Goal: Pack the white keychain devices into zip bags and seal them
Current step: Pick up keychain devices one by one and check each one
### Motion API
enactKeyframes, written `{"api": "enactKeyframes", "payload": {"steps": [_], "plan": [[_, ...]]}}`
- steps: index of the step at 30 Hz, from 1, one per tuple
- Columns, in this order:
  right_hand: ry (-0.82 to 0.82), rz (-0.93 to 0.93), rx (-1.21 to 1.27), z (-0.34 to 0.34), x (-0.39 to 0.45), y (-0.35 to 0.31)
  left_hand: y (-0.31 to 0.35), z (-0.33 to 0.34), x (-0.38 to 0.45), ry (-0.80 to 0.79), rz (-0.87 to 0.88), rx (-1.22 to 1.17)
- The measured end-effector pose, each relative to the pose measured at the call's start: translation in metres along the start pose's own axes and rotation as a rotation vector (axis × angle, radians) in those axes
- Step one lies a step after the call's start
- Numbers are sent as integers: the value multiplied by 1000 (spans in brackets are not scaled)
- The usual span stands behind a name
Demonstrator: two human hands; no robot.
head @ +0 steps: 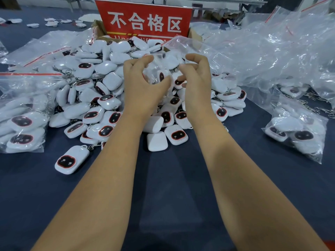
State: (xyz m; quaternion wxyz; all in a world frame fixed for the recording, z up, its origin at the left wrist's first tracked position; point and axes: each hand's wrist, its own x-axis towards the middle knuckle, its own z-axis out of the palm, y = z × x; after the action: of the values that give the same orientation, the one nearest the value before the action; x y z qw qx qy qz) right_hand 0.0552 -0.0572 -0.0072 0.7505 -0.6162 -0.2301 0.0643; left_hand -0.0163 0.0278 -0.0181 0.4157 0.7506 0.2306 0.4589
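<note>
Hands up over the heap, both working one clear zip bag (pixel 168 57): the left hand (pixel 143 82) has its grip curled round the bag's left side, thumb and fingers pinching the plastic, and the right hand (pixel 195 77) pinches the right side, fingers hooked over the top. Inside the bag, between the two hands, sits a white keychain device (pixel 161 75), its dark face just showing through the film. Below and behind the hands spreads the big pile of loose devices (pixel 101 87), white shells with dark red-rimmed faces and metal rings, lying on the dark blue desk (pixel 163 178). One single device (pixel 71 159) lies apart at the pile's near-left edge. At far left, a filled bag (pixel 21 116) with a red seal strip rests on the desk; at right, another filled bag (pixel 295 131) lies near the edge. A tangle of empty bags (pixel 272 51) is heaped at upper right. Behind the pile stands a red sign (pixel 145 19) with white characters.
</note>
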Motion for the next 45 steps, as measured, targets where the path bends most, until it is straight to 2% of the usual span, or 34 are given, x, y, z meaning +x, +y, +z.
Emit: {"api": "enactKeyframes", "payload": {"steps": [4,7,10,11,14,16,21,26,31,34,45], "plan": [[59,-43,-205,-3,2,2,-5,-4,7,155,-172,-84],[-67,-100,-517,-4,1,7,-8,-5,10,230,-299,-183],[-214,-155,-818,-2,-2,10,-3,-7,11,266,-389,-471],[-256,-189,-939,-2,-3,11,-2,-7,10,257,-391,-500],[-328,-259,-1302,-2,-4,16,-4,-6,10,233,-314,-373],[-319,-241,-1352,-3,-5,16,-9,-3,10,232,-284,-322],[-337,-172,-1285,-4,-4,15,-17,-6,13,272,-259,-237],[-335,-162,-1012,-5,-2,17,-17,-7,11,295,-222,-197],[-201,-105,-786,1,4,21,-12,-7,9,306,-155,-150],[-116,-88,-651,-1,5,19,-14,-5,8,250,-134,-87],[46,-1,-184,1,3,14,-8,-6,2,74,-153,-150]]}}
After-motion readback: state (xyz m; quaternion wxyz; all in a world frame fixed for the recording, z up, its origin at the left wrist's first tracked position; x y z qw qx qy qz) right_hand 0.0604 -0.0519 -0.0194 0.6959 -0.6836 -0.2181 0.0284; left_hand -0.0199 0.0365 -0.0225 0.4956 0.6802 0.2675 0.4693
